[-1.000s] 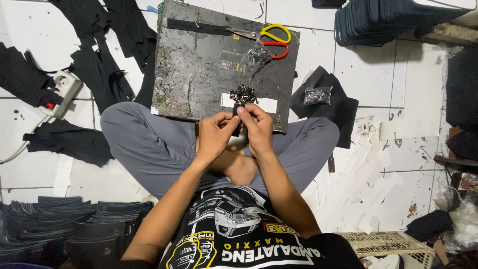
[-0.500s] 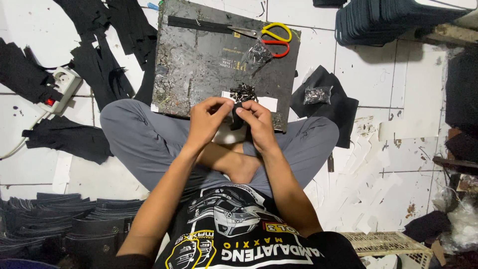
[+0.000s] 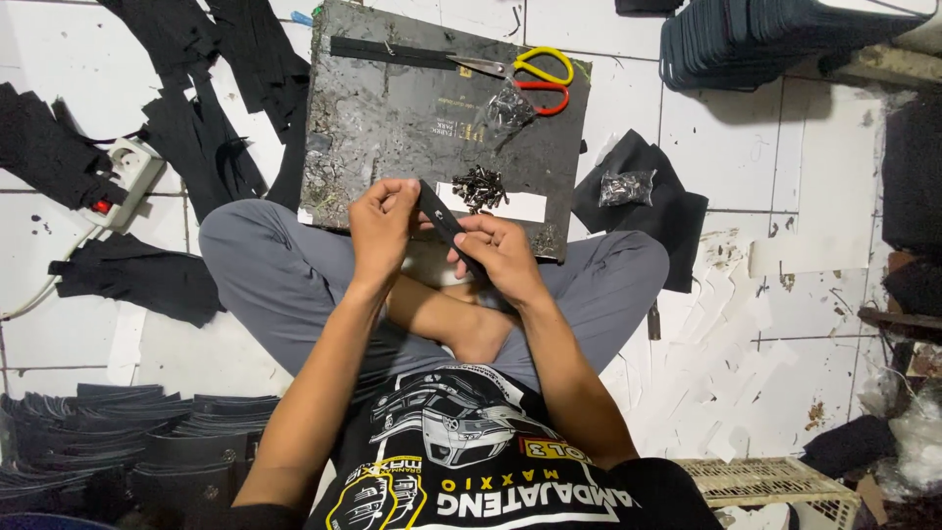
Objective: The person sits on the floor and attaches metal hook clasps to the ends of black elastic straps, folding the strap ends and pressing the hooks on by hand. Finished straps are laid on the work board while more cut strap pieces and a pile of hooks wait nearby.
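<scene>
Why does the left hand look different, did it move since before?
Yes. The left hand has risen toward the dark board, away from the lap. It pinches the top of a black strip; the right hand grips it lower down.

Floor of white tiles (image 3: pixel 726 147), stained and scuffed, dark grout lines — paint-like smears at the right. A white power strip (image 3: pixel 128 177) lies at the left; a pale slatted crate (image 3: pixel 765 481) sits bottom right. Lighting even, soft shadows.

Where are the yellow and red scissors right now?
In the head view, the scissors lie at the dark board's far right corner, beside a small clear bag.
</scene>
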